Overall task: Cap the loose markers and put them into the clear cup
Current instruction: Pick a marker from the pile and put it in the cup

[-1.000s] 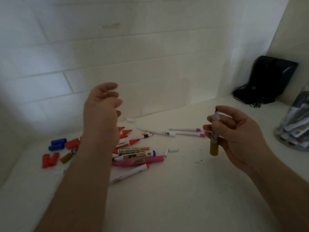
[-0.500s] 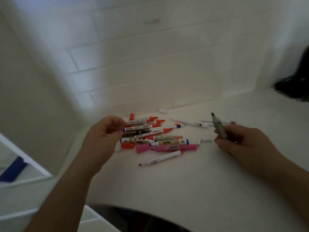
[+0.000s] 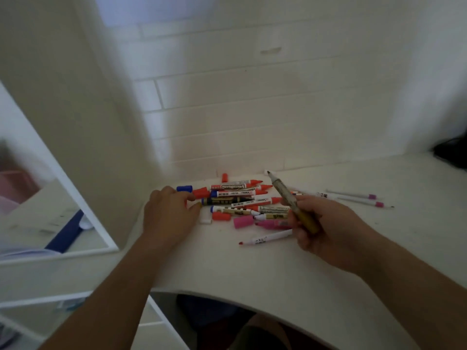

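The desk (image 3: 278, 269) carries the work. Its near edge curves across the lower view; its far edge meets a tiled wall (image 3: 252, 109), and a panel (image 3: 75, 122) closes off its left side.

Progress, as a judgement: the task is at an early stage. The pile (image 3: 242, 203) of markers lies near the far left corner of the desk, many with bare tips. The cup is out of view, so what it already holds cannot be told.

Right hand (image 3: 326, 228): its fingers are curled round an uncapped marker (image 3: 290, 200) with a yellow rear end, tip pointing up and toward the wall, above the right end of the pile.

Left hand (image 3: 169, 215): it rests at the left end of the pile, fingers bent down among loose caps. A small yellow piece (image 3: 199, 204), probably a cap, shows at its fingertips; whether it is pinched cannot be told.

Remaining work: cap the held marker, cap the rest and move them to the cup.

Open room:
- The near and right parts of the desk are bare.
- Two thin pens (image 3: 364, 199) lie well right of the pile.
- A red-tipped white marker (image 3: 267, 238) lies just nearer than the pile.
- Loose caps: blue (image 3: 184, 188), red (image 3: 221, 216), pink (image 3: 243, 221).
- The panel and wall leave little room to the left of and beyond the pile.
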`<state>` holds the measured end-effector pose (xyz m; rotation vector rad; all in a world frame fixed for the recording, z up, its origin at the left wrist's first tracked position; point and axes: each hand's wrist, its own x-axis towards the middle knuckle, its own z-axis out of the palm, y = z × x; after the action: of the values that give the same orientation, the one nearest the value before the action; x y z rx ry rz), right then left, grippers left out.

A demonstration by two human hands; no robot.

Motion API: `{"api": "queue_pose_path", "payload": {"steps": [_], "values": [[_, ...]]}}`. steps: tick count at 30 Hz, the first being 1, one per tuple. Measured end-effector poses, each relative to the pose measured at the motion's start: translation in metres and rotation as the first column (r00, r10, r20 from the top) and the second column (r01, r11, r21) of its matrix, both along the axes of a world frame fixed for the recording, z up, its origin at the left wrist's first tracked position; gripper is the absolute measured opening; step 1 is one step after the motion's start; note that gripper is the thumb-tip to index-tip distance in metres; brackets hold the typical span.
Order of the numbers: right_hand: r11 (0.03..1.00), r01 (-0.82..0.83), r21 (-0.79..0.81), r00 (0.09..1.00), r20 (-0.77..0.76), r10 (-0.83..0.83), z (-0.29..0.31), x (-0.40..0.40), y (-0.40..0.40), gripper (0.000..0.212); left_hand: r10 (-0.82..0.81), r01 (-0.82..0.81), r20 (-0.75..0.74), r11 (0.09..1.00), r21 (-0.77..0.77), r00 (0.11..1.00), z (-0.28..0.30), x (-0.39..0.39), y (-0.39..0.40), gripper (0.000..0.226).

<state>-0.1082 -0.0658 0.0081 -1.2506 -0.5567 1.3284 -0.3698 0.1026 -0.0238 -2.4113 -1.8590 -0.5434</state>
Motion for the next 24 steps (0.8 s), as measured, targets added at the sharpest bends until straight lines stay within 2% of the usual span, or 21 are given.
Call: {"api": "queue_pose_path", "payload": {"steps": [2, 4, 6, 8, 11, 13, 14, 16, 17, 18, 19, 21, 24], "values": [[0.999, -0.035, -0.025, 0.976, -0.216, 0.029, 0.002, -0.002, -0.002, 0.026, 0.014, -0.016, -0.06, 1.0, -0.02, 0.998, 0.004, 0.005, 0.005, 0.032], [0.997, -0.078, 0.019, 0.95, -0.301, 0.081, 0.002, -0.003, -0.004, 0.028, 0.019, -0.022, -0.095, 0.999, -0.032, 0.995, 0.007, 0.006, 0.008, 0.03], [0.996, -0.078, 0.031, 0.932, -0.352, 0.084, 0.0, 0.0, -0.006, 0.028, 0.024, -0.026, -0.062, 0.999, -0.026, 0.998, 0.008, 0.004, 0.012, 0.027], [0.996, -0.074, 0.042, 0.916, -0.392, 0.085, -0.001, 0.004, -0.009, 0.028, -0.017, 0.017, 0.048, 1.0, -0.016, 0.999, 0.012, 0.004, 0.011, 0.025], [0.993, -0.084, 0.087, 0.905, -0.41, 0.113, 0.0, 0.01, -0.012, 0.029, -0.115, 0.135, 0.378, 0.99, -0.028, 0.919, 0.027, 0.021, -0.007, 0.009], [0.99, -0.096, 0.107, 0.91, -0.394, 0.131, 0.0, 0.013, -0.015, 0.034, -0.131, 0.218, 0.612, 0.973, -0.07, 0.78, 0.038, 0.039, -0.027, 0.005], [0.989, -0.104, 0.108, 0.92, -0.367, 0.137, 0.0, 0.015, -0.016, 0.034, -0.113, 0.298, 0.75, 0.947, -0.116, 0.652, 0.041, 0.05, -0.035, 0.007], [0.986, -0.135, 0.102, 0.952, -0.264, 0.158, -0.001, 0.018, -0.019, 0.03, 0.039, 0.525, 0.952, 0.827, -0.202, 0.305, 0.046, 0.073, -0.053, 0.021], [0.983, -0.155, 0.103, 0.964, -0.2, 0.173, -0.002, 0.019, -0.02, 0.03, 0.169, 0.626, 0.976, 0.749, -0.219, 0.139, 0.047, 0.085, -0.062, 0.026], [0.978, -0.173, 0.113, 0.971, -0.146, 0.188, -0.003, 0.019, -0.022, 0.029, 0.296, 0.698, 0.955, 0.681, -0.222, 0.015, 0.049, 0.096, -0.07, 0.028], [0.973, -0.19, 0.13, 0.973, -0.107, 0.204, -0.005, 0.017, -0.024, 0.029, 0.399, 0.746, 0.915, 0.629, -0.219, -0.068, 0.05, 0.107, -0.078, 0.029], [0.96, -0.226, 0.166, 0.97, -0.056, 0.238, -0.007, 0.013, -0.028, 0.029, 0.533, 0.8, 0.83, 0.564, -0.204, -0.163, 0.051, 0.124, -0.086, 0.027], [0.954, -0.245, 0.175, 0.968, -0.02, 0.252, -0.01, 0.009, -0.033, 0.029, 0.616, 0.829, 0.752, 0.53, -0.179, -0.232, 0.05, 0.136, -0.089, 0.023]]}}
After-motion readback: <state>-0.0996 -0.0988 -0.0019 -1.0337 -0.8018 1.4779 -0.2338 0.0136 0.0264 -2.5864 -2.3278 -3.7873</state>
